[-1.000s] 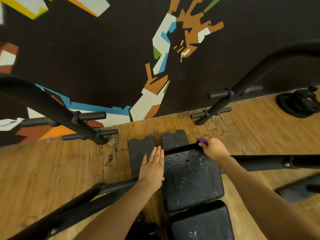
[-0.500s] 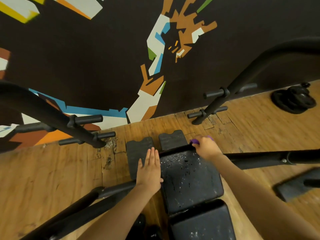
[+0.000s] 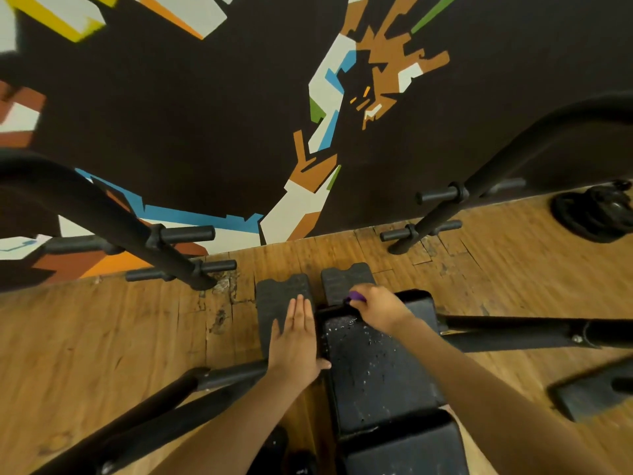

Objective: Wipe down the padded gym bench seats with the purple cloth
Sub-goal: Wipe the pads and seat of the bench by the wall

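A black padded bench seat [image 3: 376, 368], speckled with pale droplets, lies below me with a second black pad [image 3: 404, 450] nearer to me. My right hand [image 3: 380, 311] grips the purple cloth [image 3: 357, 297] at the far edge of the speckled pad; only a small tip of the cloth shows past my fingers. My left hand [image 3: 296, 341] lies flat with straight fingers along the pad's left side, thumb touching the pad.
Two black foot plates [image 3: 282, 296] lie on the wooden floor beyond the pad. Black frame bars [image 3: 513, 332] run out left and right, and angled uprights with pegs [image 3: 185, 234] stand near the painted wall. Weight plates [image 3: 596, 210] sit at far right.
My right hand with the cloth has slid leftward along the pad's far edge. The left hand has stayed flat at the pad's left side.
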Available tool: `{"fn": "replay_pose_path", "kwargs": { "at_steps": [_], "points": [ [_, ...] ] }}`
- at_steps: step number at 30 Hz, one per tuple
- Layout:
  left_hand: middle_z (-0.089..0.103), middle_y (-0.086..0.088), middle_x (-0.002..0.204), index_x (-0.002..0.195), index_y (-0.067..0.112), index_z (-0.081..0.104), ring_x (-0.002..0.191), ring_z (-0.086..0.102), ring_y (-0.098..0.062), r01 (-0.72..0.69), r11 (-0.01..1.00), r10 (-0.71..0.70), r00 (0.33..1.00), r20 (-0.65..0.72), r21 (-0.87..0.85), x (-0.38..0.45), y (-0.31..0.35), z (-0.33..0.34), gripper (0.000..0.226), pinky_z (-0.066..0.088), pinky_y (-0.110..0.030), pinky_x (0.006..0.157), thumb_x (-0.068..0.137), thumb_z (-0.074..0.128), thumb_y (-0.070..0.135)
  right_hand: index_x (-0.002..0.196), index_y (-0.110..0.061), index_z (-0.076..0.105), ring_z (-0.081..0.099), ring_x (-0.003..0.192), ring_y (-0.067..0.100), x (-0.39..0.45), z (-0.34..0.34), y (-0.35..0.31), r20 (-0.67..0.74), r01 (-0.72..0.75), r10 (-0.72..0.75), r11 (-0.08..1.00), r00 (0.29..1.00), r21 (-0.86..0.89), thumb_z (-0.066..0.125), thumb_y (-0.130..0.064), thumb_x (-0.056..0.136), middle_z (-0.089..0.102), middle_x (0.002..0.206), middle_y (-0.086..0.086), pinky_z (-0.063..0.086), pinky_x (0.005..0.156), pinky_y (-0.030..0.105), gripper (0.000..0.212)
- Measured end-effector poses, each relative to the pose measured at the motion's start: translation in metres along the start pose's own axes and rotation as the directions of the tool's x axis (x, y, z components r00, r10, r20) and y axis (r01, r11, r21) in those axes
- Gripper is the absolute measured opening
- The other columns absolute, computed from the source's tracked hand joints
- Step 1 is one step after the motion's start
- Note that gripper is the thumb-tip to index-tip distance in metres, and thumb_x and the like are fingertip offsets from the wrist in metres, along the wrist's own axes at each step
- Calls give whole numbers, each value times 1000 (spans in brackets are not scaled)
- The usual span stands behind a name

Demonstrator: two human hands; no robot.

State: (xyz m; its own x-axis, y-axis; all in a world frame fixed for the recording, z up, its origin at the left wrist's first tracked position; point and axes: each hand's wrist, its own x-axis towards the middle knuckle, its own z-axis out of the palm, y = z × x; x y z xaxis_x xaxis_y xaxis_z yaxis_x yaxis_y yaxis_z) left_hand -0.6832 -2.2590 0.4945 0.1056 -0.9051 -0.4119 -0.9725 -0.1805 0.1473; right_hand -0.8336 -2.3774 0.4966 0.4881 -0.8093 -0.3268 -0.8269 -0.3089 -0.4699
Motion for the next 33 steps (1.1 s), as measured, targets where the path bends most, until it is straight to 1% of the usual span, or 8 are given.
{"fn": "replay_pose_path", "kwargs": {
  "at_steps": [5, 8, 13, 17, 23, 26, 29, 33],
  "points": [
    [-24, -9, 157, 148, 5, -19, 145, -20, -24, -106, 993, 105, 994, 16, 59, 2, 6, -1, 106, 5, -46, 119, 89, 60, 46, 100, -20, 59, 61, 86, 23, -13, -30, 53, -108, -181, 178, 983, 978, -12, 48, -25, 96, 64, 92, 5, 49, 76, 33, 13],
    [-22, -8, 158, 148, 6, -20, 145, -18, -22, -91, 996, 90, 996, 19, 26, 2, 9, 4, 106, 6, -44, 120, 90, 61, 42, 90, -17, 59, 56, 84, 15, -13, -14, 36, -215, -203, 195, 979, 957, -15, 49, -20, 95, 60, 92, 1, 42, 80, 23, 12],
    [-20, -11, 158, 148, 5, -19, 146, -16, -25, -57, 998, 57, 998, 14, 22, -2, 13, 4, 107, 7, -45, 120, 88, 64, 39, 110, -13, 62, 56, 104, 18, -11, 32, -30, -219, 59, -58, 998, 974, -1, 51, -17, 94, 62, 113, 4, 41, 97, 25, 20],
    [-22, -11, 157, 148, 5, -17, 145, -18, -26, -51, 998, 50, 999, 11, 48, -4, 14, 1, 106, 6, -46, 119, 88, 63, 41, 120, -13, 58, 52, 116, 16, -24, 21, -19, -204, 172, -174, 985, 963, -27, 52, -13, 92, 57, 125, 1, 36, 101, 23, 28],
    [-26, -8, 156, 148, 7, -19, 144, -21, -23, -179, 971, 181, 983, 1, 160, -3, 6, 0, 100, 1, -43, 120, 93, 53, 49, 122, -12, 59, 50, 118, 21, -43, -26, 72, -324, -95, 133, 987, 937, 129, 54, -7, 91, 57, 124, 4, 31, 101, 21, 32],
    [-24, -8, 157, 149, 7, -18, 145, -19, -22, -178, 972, 178, 984, 12, 156, -2, 7, 2, 99, 1, -42, 119, 93, 53, 47, 120, -8, 59, 48, 121, 24, -42, -19, 75, -393, -175, 237, 966, 889, 189, 54, -7, 91, 57, 125, 8, 29, 103, 23, 29],
    [-22, -8, 157, 149, 6, -18, 145, -18, -22, -162, 974, 163, 987, 11, 161, -1, 9, 3, 100, 2, -42, 120, 92, 55, 46, 115, -3, 62, 44, 126, 24, -40, 13, 40, -482, -93, 151, 985, 863, 142, 56, -2, 89, 57, 127, 9, 22, 109, 21, 27],
    [-20, -9, 158, 149, 7, -15, 146, -17, -22, -134, 979, 135, 991, 9, 156, -2, 12, 0, 99, 4, -43, 120, 92, 58, 42, 129, -11, 54, 37, 134, 20, -41, 60, -16, -389, 181, -169, 984, 906, -7, 56, -23, 91, 50, 138, 3, 19, 115, 31, 40]
  ]
}}
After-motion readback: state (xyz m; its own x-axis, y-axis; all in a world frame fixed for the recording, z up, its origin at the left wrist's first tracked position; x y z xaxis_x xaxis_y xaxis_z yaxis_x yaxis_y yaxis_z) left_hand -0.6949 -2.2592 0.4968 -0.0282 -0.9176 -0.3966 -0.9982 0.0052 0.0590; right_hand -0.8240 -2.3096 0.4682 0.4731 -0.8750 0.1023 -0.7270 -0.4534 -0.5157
